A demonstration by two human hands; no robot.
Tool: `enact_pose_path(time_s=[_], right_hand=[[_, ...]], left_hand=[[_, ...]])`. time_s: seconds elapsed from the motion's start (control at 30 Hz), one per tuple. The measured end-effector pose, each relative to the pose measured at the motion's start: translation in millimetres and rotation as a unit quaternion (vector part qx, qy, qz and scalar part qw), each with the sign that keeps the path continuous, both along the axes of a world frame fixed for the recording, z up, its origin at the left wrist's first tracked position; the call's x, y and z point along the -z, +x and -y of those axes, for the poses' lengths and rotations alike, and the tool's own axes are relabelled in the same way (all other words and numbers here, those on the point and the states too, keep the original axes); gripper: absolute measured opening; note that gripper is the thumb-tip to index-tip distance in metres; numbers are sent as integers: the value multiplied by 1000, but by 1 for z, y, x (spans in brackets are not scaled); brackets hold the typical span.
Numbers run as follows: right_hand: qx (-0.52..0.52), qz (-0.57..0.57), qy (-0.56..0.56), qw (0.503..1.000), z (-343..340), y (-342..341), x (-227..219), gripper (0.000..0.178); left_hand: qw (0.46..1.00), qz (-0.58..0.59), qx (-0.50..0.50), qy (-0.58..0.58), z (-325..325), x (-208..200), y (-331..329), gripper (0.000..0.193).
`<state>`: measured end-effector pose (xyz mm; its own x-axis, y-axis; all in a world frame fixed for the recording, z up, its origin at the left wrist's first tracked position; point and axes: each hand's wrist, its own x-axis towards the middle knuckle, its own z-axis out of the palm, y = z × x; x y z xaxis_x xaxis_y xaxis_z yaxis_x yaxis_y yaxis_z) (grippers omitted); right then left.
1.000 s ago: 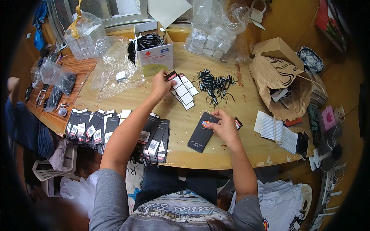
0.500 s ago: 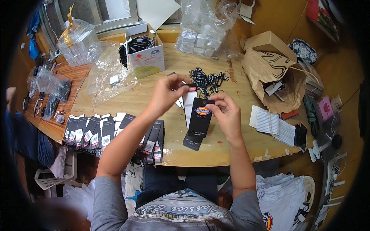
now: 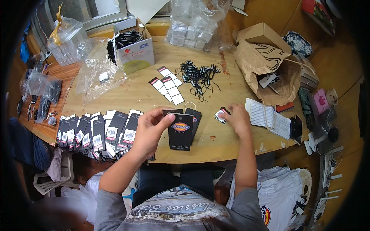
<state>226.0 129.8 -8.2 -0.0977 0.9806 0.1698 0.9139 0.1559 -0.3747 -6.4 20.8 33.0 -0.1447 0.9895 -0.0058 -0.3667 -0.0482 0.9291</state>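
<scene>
My left hand (image 3: 152, 129) pinches a black hang tag (image 3: 180, 134) with a colourful oval print by its top edge, between thumb and fingers. Behind it lies another black hang tag (image 3: 195, 120), and a thin yellow rubber band (image 3: 190, 105) shows just above. To the right, my right hand (image 3: 239, 119) has its fingertips closed at the edge of a small stack of white labels (image 3: 220, 115) on the table. Farther off are several white tags with dark and red ends (image 3: 173, 91). A tangle of black tag cords (image 3: 197, 75) sits beside them.
Rows of black barcoded tags (image 3: 98, 133) line the table's front left edge. A carton of black cords (image 3: 135, 54) stands at the back, near clear plastic bags (image 3: 102, 69). On the right are a brown paper bag (image 3: 262, 61), a lined notebook (image 3: 268, 118) and a dark phone (image 3: 296, 128).
My left hand has moved down toward me with a black tag. My right hand has let go of its black tag and moved right to the small labels. The white tags now lie on the table.
</scene>
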Motion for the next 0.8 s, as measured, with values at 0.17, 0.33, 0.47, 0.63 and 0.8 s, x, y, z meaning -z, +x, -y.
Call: enact_pose_path(time_s=[0.17, 0.33, 0.47, 0.63, 0.8], right_hand=[[36, -47, -33, 998, -4, 2, 3, 25], [-99, -451, -224, 859, 13, -2, -23, 16], [-257, -366, -174, 877, 50, -41, -39, 12], [-295, -307, -192, 884, 34, -60, -30, 8], [-47, -179, 15, 983, -69, -41, -5, 9]], left_hand=[[998, 50, -5, -40, 12, 11, 13, 13], [997, -22, -51, -49, 7, 51, 27, 13], [996, -81, -44, 7, 5, 53, 39, 13], [999, -1, -22, -30, 9, 59, 36, 7], [999, 9, -1, -42, 18, 54, 30, 8]])
